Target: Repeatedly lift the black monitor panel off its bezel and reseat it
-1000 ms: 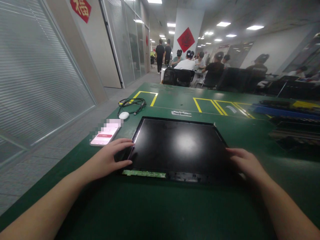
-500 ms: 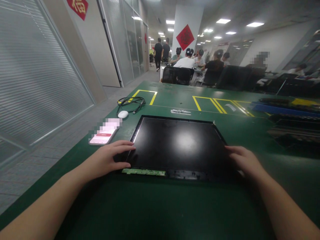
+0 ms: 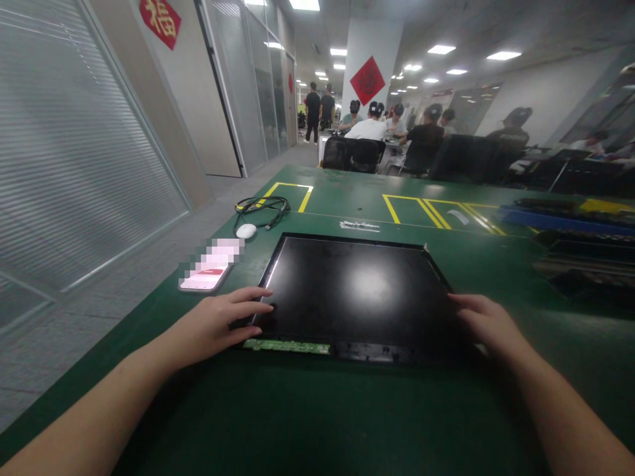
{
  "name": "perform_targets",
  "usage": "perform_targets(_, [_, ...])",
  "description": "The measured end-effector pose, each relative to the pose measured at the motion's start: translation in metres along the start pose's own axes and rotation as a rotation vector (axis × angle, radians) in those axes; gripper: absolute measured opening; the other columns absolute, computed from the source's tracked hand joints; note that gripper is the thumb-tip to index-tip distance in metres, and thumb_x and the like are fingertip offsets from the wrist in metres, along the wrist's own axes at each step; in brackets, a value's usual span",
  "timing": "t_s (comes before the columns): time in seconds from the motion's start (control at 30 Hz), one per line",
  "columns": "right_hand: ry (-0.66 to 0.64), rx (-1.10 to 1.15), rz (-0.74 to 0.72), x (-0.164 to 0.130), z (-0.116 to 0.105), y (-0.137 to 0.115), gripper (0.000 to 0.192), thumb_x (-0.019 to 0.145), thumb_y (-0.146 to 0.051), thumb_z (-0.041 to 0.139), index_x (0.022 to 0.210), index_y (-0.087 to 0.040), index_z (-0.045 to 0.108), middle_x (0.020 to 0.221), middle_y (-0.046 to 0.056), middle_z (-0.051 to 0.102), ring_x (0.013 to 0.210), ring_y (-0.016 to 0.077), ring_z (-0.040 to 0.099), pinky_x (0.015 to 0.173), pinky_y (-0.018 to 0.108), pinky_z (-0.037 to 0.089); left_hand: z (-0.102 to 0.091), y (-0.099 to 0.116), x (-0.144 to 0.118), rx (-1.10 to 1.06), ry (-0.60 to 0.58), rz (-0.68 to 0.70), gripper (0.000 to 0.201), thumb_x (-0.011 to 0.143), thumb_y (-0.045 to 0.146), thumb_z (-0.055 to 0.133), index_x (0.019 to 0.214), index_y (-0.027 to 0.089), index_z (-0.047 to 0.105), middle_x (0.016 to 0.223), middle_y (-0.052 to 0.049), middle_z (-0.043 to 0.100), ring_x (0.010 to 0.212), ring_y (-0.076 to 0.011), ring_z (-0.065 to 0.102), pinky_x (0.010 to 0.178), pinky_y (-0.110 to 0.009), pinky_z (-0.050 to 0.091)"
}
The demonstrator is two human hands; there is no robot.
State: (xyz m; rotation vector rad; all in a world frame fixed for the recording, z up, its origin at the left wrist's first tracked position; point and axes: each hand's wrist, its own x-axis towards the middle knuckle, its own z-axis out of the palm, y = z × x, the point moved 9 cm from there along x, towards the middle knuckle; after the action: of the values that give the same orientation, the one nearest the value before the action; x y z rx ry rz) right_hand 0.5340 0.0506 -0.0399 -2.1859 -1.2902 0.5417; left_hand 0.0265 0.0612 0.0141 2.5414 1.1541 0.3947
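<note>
A black LCD screen panel lies flat on the green table before me, a bright reflection on its surface. Along its near edge runs a narrow green circuit board strip, beside a dark strip. My left hand is at the panel's left edge with its fingers spread, the tips resting over the frame near the near-left corner. At the right edge, my right hand holds the side of the panel with fingers bent round it; some of its fingers are hidden.
Left of the panel lie a phone, a white mouse-like object and a coiled black cable. Beyond it is a small whitish strip. Dark parts and a blue tray sit at right. People sit and walk farther back.
The left hand's fingers have spread wider over the panel's left edge. The right hand stays at the right edge. The whole view has shifted slightly; the panel rests in place.
</note>
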Motion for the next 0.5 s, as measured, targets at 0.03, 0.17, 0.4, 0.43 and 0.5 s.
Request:
perform_targets(0.03, [-0.007, 0.003, 0.006, 0.0, 0.0, 0.0, 0.05, 0.072, -0.023, 0.054, 0.119, -0.017, 0.072, 0.1, 0.012, 0.071, 0.081, 0.0236, 0.066, 0.069, 0.034, 0.051, 0.001, 0.001, 0.0, 0.005, -0.007, 0.005, 0.033, 0.092, 0.038, 0.059, 0.123, 0.034, 0.068, 0.144, -0.004, 0.058, 0.105, -0.0257, 0.071, 0.089, -0.037, 0.057])
perform_targets(0.17, [-0.007, -0.004, -0.006, -0.001, -0.001, -0.004, 0.047, 0.071, -0.022, 0.056, 0.115, -0.018, 0.073, 0.098, 0.012, 0.071, 0.081, 0.0236, 0.066, 0.069, 0.033, 0.051, 0.002, 0.003, -0.001, 0.021, -0.025, 0.023, 0.033, 0.093, 0.033, 0.056, 0.124, 0.033, 0.068, 0.145, -0.005, 0.056, 0.105, -0.0257, 0.07, 0.088, -0.038, 0.057])
perform_targets(0.4, [0.005, 0.002, -0.012, -0.002, -0.002, -0.005, 0.046, 0.071, -0.023, 0.056, 0.113, -0.019, 0.074, 0.101, 0.013, 0.071, 0.082, 0.0245, 0.066, 0.068, 0.035, 0.052, 0.002, -0.003, -0.002, 0.02, -0.018, -0.015, 0.034, 0.092, 0.04, 0.058, 0.125, 0.034, 0.067, 0.147, -0.004, 0.055, 0.112, -0.0272, 0.067, 0.091, -0.038, 0.056])
perform_targets(0.43, [0.002, 0.011, -0.019, -0.001, -0.001, -0.004, 0.046, 0.071, -0.024, 0.056, 0.113, -0.019, 0.074, 0.1, 0.012, 0.071, 0.082, 0.0242, 0.066, 0.068, 0.035, 0.052, 0.001, -0.006, -0.002, 0.015, 0.007, -0.034, 0.037, 0.09, 0.044, 0.06, 0.125, 0.034, 0.067, 0.146, -0.004, 0.055, 0.116, -0.0284, 0.065, 0.094, -0.039, 0.054])
perform_targets(0.5, [-0.007, 0.033, -0.019, 0.0, 0.0, -0.002, 0.047, 0.071, -0.024, 0.056, 0.114, -0.018, 0.073, 0.096, 0.012, 0.071, 0.079, 0.0236, 0.066, 0.067, 0.035, 0.052, -0.004, -0.015, -0.001, 0.017, 0.074, -0.089, 0.042, 0.088, 0.051, 0.062, 0.126, 0.032, 0.067, 0.145, -0.005, 0.056, 0.123, -0.0308, 0.059, 0.101, -0.043, 0.05])
